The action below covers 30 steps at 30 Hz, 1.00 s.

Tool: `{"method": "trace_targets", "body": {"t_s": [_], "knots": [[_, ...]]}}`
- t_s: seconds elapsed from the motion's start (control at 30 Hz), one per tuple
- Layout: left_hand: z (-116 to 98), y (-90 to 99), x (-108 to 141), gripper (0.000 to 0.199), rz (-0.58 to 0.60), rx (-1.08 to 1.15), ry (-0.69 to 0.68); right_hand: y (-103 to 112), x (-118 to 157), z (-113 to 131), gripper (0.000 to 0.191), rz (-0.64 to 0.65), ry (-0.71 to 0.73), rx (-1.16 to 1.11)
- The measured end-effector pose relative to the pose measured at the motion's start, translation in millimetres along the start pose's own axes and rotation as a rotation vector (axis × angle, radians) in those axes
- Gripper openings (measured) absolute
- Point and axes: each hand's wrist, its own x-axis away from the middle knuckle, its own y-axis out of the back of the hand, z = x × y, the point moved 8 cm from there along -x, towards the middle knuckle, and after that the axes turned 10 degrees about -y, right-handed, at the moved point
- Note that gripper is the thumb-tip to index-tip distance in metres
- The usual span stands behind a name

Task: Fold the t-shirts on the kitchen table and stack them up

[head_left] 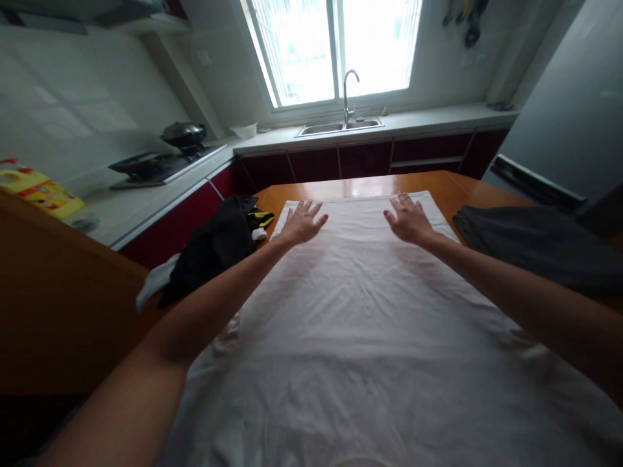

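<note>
A large white garment (pixel 355 285) is spread over the wooden table (pixel 341 189), its far hem lying straight near the table's far edge. My left hand (pixel 302 224) is at the garment's far left part, fingers spread, holding nothing. On the far right part is my right hand (pixel 407 219), also with its fingers apart and nothing in them. Light creases run through the cloth between and below my hands. Toward the near side the garment widens and runs under both my forearms.
Dark clothes (pixel 219 240) are heaped on the table's left side, and folded dark grey cloth (pixel 540 243) lies on its right. Beyond are a sink (pixel 341 127), a stove (pixel 170 167) with pans, and a yellow jug (pixel 41 191) at left. A grey fridge (pixel 579 110) stands right.
</note>
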Motion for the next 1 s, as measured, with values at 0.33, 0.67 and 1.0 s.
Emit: {"method": "trace_targets", "body": {"t_s": [0.33,0.67,1.0], "knots": [[-159.3,23.1,238.3,0.063,0.121,0.156,-0.528,41.3,297.0,51.7,0.056,0.173,0.412,-0.061],[-198.7,16.5,353.4,0.067,0.363,0.329,-0.783,44.3,410.1,36.7,0.062,0.463,0.496,-0.104],[-182.6,2.9,277.5,0.065,0.111,0.182,-0.545,47.6,325.0,67.9,0.064,0.259,0.278,-0.05]]}}
